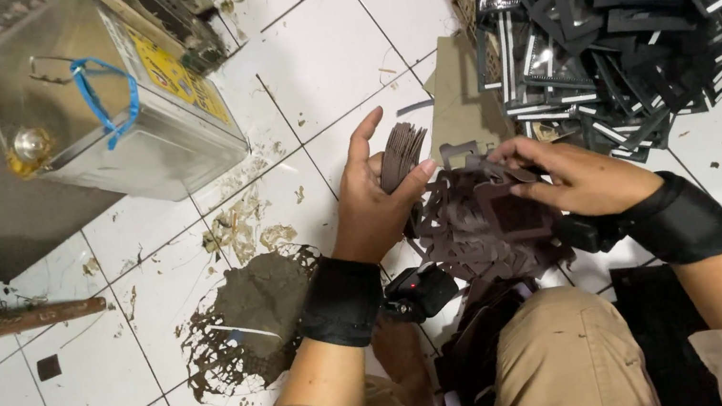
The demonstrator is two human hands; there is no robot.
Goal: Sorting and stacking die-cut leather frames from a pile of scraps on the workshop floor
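Starting at the far left, a dull metal box with a blue cord loop (106,89) sat on the white tiled floor (98,370), and a patch of grey-brown dried muck (250,322) spread across the tiles nearer your knees. Your left hand (375,201) was raised, its grip clenched on a fanned stack of thin dark brown cut-out pieces (400,153), pinched between thumb and fingers. Just beside it, your right hand (569,175) pressed down with its grip grasping the top of a loose bundle of dark brown frame-shaped cut-outs (490,226) resting above your tan trouser leg (565,364). Beyond, upper right, lay a big heap of black rectangular frames (629,6).
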